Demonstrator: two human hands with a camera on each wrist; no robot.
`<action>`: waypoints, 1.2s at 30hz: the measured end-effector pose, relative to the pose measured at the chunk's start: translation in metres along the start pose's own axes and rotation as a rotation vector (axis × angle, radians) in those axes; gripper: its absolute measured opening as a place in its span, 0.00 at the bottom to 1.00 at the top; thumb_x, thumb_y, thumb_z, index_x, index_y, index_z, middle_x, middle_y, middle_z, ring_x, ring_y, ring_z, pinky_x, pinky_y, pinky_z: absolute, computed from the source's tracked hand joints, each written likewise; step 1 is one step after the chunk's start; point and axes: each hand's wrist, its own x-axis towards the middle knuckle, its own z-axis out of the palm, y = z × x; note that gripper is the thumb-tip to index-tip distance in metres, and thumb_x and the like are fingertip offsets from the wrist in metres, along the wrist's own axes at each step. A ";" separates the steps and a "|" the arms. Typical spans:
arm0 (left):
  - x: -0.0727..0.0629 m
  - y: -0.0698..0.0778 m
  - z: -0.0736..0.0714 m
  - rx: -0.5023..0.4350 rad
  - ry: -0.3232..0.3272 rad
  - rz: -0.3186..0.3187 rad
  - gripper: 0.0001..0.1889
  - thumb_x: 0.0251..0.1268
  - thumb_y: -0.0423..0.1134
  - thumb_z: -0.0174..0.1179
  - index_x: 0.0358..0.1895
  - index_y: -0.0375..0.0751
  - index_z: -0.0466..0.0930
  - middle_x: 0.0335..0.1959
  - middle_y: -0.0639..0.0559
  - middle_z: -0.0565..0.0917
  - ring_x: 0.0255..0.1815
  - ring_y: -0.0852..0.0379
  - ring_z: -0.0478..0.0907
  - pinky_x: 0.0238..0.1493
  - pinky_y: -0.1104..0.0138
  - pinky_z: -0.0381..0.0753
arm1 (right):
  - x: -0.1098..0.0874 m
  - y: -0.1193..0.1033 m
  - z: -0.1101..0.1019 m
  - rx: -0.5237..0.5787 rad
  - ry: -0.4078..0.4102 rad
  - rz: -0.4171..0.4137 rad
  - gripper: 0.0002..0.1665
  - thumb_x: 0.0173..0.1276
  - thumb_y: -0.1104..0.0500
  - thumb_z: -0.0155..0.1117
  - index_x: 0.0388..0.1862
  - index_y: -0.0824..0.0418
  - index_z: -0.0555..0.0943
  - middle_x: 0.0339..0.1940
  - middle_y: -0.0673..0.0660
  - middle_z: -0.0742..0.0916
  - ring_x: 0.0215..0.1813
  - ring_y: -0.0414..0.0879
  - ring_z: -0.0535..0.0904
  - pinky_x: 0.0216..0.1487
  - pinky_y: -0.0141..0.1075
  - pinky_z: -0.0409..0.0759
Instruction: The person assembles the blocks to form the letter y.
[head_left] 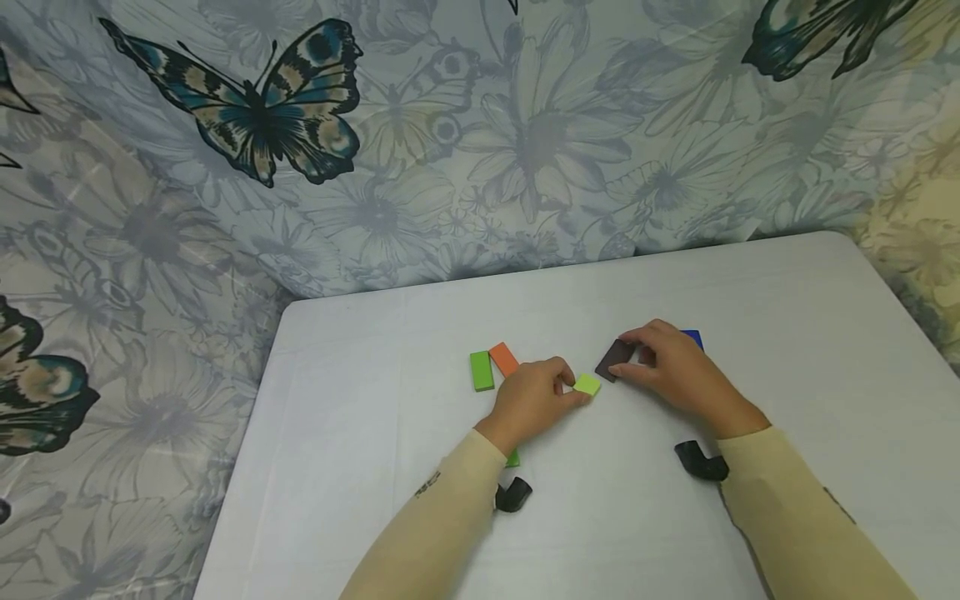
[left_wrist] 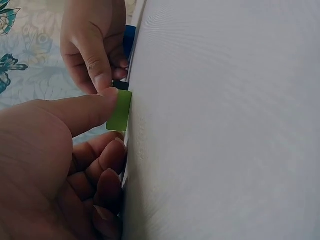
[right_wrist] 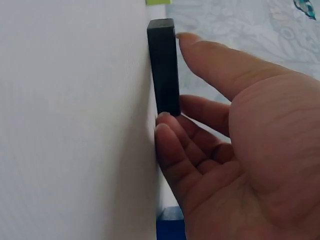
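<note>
Near the middle of the white table, my left hand [head_left: 532, 404] pinches a small lime-green block [head_left: 588, 384] between thumb and fingers. The left wrist view shows the thumb against the near end of this block [left_wrist: 119, 111]. Just to its right, my right hand [head_left: 678, 371] holds a dark, nearly black rectangular block [head_left: 613, 360] with thumb and fingertips. In the right wrist view the dark block [right_wrist: 164, 67] is at the table surface, its long side between thumb and fingers. A narrow gap separates the two blocks. A blue block [head_left: 693, 338] lies behind the right hand, partly hidden.
Left of the left hand lie a green block [head_left: 482, 372] and an orange block [head_left: 503, 359], close together. Another green block [head_left: 513, 458] is mostly hidden by the left wrist. Black curved pieces [head_left: 701, 461] sit at both wrists. A patterned butterfly cloth [head_left: 420, 208] hangs behind the table [head_left: 360, 500].
</note>
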 end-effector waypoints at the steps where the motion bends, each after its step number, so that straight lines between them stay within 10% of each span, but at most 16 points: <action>1: 0.001 0.001 0.000 0.006 -0.003 -0.001 0.16 0.69 0.55 0.77 0.48 0.50 0.88 0.27 0.65 0.77 0.27 0.66 0.73 0.29 0.70 0.72 | 0.000 0.001 0.001 0.008 0.001 -0.003 0.28 0.71 0.55 0.82 0.62 0.69 0.85 0.44 0.58 0.83 0.43 0.51 0.77 0.44 0.48 0.78; 36: 0.000 0.014 0.005 0.068 -0.027 -0.019 0.15 0.71 0.54 0.76 0.52 0.54 0.87 0.25 0.64 0.76 0.26 0.65 0.73 0.24 0.68 0.70 | 0.002 0.004 0.005 0.030 -0.002 -0.003 0.25 0.72 0.58 0.80 0.61 0.68 0.86 0.44 0.57 0.82 0.43 0.50 0.79 0.46 0.48 0.78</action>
